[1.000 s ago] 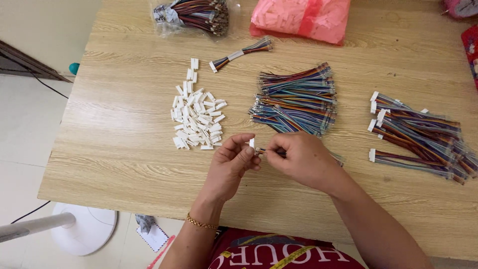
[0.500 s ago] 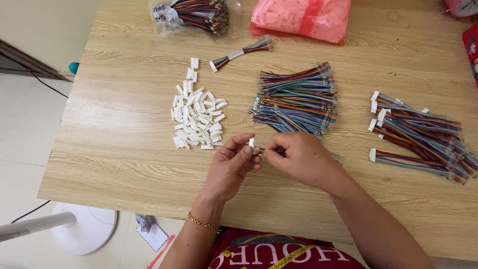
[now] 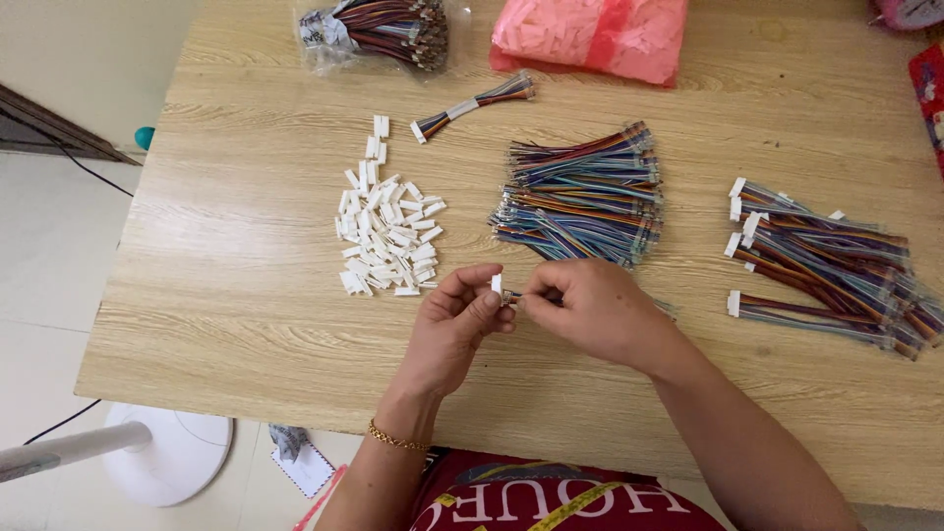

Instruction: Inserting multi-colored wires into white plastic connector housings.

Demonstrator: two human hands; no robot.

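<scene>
Fingers (image 3: 489, 305) hide most of white connector (image 3: 497, 284).

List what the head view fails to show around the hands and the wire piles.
- Wire ends at the white connector: head view, too small, covered by the right hand and left hand fingers.
- Finished wire pile: head view, cut by the right edge.
- Pink bag contents: head view, veiled by plastic, cropped at top.
</scene>
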